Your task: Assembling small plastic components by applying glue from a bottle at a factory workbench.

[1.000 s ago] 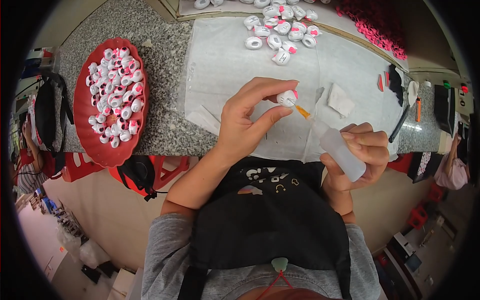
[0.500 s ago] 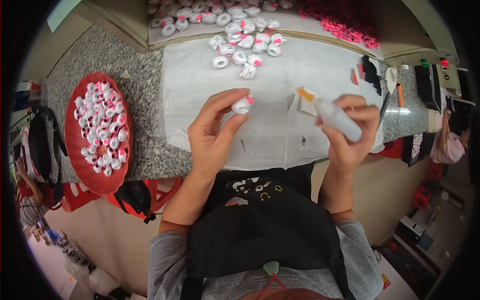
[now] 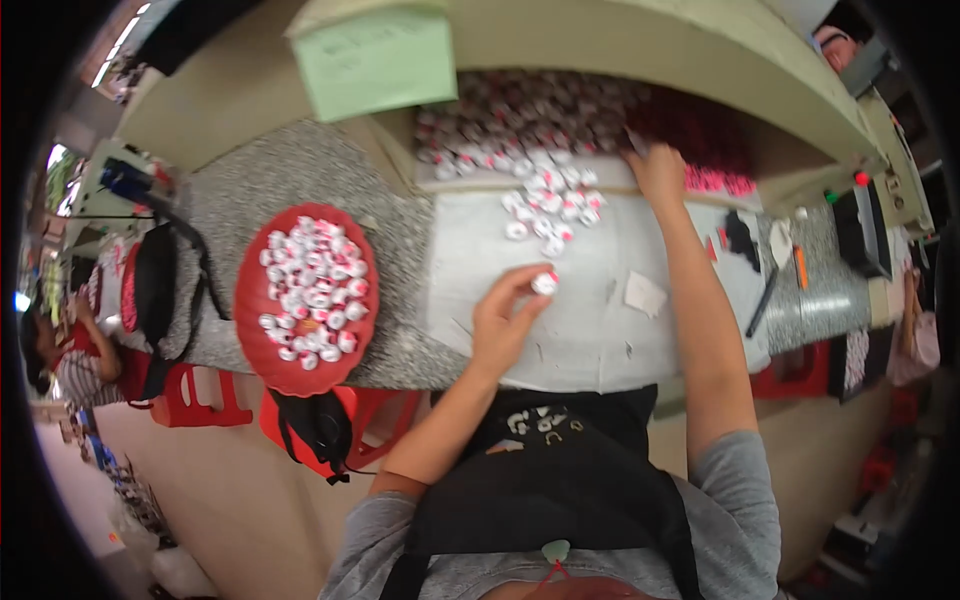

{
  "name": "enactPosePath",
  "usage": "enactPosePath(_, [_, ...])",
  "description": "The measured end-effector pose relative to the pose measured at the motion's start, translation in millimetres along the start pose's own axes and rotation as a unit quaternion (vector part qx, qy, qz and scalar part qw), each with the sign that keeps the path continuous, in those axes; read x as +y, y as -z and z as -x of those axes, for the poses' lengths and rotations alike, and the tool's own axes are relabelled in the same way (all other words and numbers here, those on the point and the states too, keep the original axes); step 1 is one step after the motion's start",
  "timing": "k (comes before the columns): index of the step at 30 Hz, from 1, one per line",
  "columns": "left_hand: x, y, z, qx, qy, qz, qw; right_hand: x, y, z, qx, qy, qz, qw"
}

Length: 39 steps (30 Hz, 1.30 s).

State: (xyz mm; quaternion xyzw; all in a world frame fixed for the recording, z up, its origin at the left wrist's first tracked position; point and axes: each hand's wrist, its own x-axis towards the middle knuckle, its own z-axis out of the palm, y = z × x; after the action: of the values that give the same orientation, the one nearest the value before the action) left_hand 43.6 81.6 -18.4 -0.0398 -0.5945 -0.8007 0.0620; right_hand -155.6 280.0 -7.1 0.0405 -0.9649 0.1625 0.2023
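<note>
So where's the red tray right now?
In the head view, the red tray is on the left, on the speckled counter, left of the white sheet and the left hand.

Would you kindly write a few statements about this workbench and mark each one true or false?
1. The left hand holds a white-and-pink piece. True.
2. The red tray stands to the left of the white sheet. True.
3. The right hand rests in the red tray. False: it is up at the shelf.
4. The red tray is empty. False: many similar pieces lie in it.
5. An orange tool lies to the right of the right forearm. True.
6. The paper at the upper left is blue. False: it is green.
</note>
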Motion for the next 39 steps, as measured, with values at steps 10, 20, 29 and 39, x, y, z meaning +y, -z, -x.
enactPosePath(10, [-2.9,3.7,13.2,-0.037,-0.015,0.073,0.997,-23.2,39.6,48.1,0.015,-0.056,-0.134,0.989])
enactPosePath(20, [20.9,9.2,-3.5,-0.001,0.033,0.16,0.987,-91.9,103.5,135.8,-0.11,-0.199,-0.596,0.77])
enactPosePath(29, [67.7,-6.1,-28.8,-0.076,0.015,0.085,0.993,-116.7,125.1,135.9,-0.134,-0.177,-0.716,0.662])
enactPosePath(39, [55.2,-49.7,-10.8,-0.067,0.055,0.078,0.993,-54.9,151.3,136.9,-0.158,-0.182,-0.792,0.561])
